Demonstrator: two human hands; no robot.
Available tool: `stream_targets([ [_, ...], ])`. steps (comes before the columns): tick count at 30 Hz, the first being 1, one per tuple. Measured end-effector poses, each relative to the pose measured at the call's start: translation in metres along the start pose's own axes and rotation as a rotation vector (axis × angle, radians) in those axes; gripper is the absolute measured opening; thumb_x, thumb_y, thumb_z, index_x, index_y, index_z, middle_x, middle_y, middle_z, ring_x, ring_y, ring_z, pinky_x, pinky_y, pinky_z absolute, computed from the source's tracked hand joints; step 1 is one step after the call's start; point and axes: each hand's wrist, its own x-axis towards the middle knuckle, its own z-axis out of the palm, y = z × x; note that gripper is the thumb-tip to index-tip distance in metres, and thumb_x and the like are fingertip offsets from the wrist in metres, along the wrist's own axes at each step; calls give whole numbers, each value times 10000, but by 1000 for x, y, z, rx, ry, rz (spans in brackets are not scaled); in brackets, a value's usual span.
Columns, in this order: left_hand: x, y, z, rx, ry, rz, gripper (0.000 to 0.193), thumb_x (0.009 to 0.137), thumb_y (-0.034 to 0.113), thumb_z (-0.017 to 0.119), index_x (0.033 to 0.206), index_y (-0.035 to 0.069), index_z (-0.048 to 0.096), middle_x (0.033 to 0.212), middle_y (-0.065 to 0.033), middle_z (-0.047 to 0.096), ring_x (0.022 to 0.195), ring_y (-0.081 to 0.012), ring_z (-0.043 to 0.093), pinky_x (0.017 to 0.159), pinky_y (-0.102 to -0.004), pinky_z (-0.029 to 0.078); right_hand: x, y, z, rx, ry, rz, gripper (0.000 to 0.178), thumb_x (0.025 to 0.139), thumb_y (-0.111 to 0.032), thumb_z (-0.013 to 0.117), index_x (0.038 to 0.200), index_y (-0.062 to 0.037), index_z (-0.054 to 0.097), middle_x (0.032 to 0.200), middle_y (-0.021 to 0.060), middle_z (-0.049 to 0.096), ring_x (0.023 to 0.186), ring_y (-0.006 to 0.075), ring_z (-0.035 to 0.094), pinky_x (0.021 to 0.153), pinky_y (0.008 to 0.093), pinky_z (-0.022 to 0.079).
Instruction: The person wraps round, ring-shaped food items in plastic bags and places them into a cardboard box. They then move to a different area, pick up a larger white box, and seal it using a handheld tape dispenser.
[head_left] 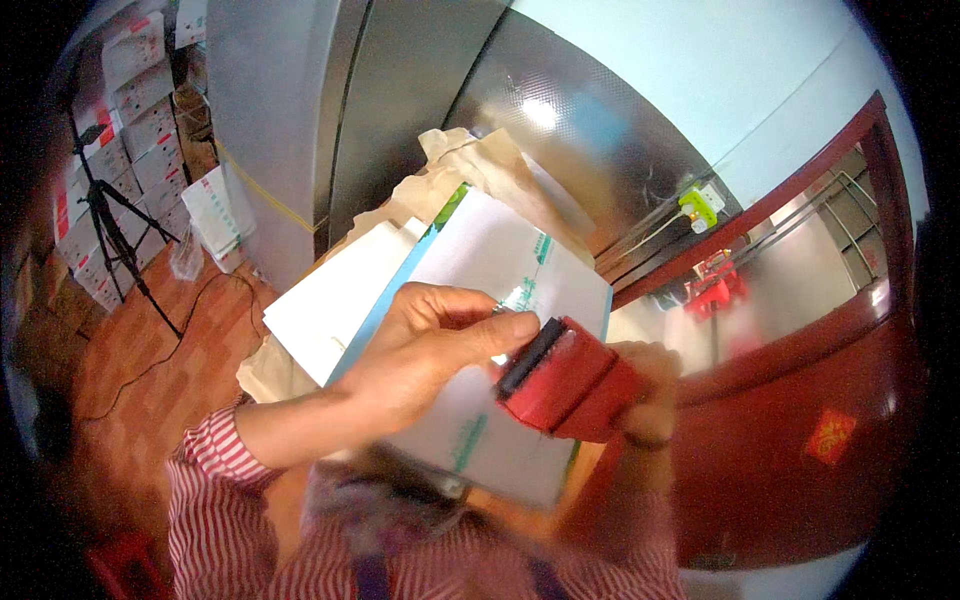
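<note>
A red block [572, 388] with a black strip along its left edge is held up over the white sheets. My right hand [648, 385] is blurred and wraps round the block's right end. On the other side my left hand [420, 345] has its fingers curled, with the thumb stretched to the block's black edge. Whatever lies between the left thumb and fingers is hidden. Beneath both hands lies a white flat sheet [480, 240] with green print and a blue-green border. Another white sheet [345, 285] sticks out to its left.
Crumpled brown paper [470, 155] lies behind the sheets. A black tripod [115, 225] and stacked white boxes [150, 120] stand at the left, and a cable [190, 320] crosses the wood-patterned floor. A green plug adapter [702, 205] sits by the wall beside a dark red door frame [800, 330].
</note>
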Motion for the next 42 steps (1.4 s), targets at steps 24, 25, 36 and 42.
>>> stream_targets([
  [24, 41, 17, -205, 360, 706, 142, 230, 829, 114, 691, 622, 48, 614, 558, 6, 534, 429, -53, 363, 388, -219, 243, -93, -5, -68, 182, 696, 728, 348, 665, -120, 631, 959, 2, 491, 920, 109, 569, 778, 197, 562, 702, 354, 485],
  [25, 40, 10, -205, 339, 712, 112, 222, 829, 115, 690, 629, 47, 621, 553, 7, 531, 424, -54, 365, 384, -219, 247, -95, -2, -68, 181, 682, 735, 357, 667, -118, 628, 972, 6, 491, 937, 115, 568, 796, 202, 565, 715, 358, 487],
  [36, 28, -119, -182, 571, 528, -34, 214, 833, 207, 709, 808, -5, 713, 586, -25, 585, 464, -69, 475, 423, -224, 349, -133, 49, -78, 336, 495, 718, 393, 711, -107, 601, 1064, 24, 487, 1062, 152, 561, 911, 225, 579, 812, 362, 490],
  [42, 11, -171, -270, 1242, 531, -40, 193, 851, 153, 667, 949, -13, 683, 679, -56, 635, 537, -85, 537, 468, -237, 413, -104, 28, -65, 69, 586, 973, 377, 719, -108, 636, 1050, 25, 515, 958, 110, 573, 822, 177, 576, 740, 304, 485],
])
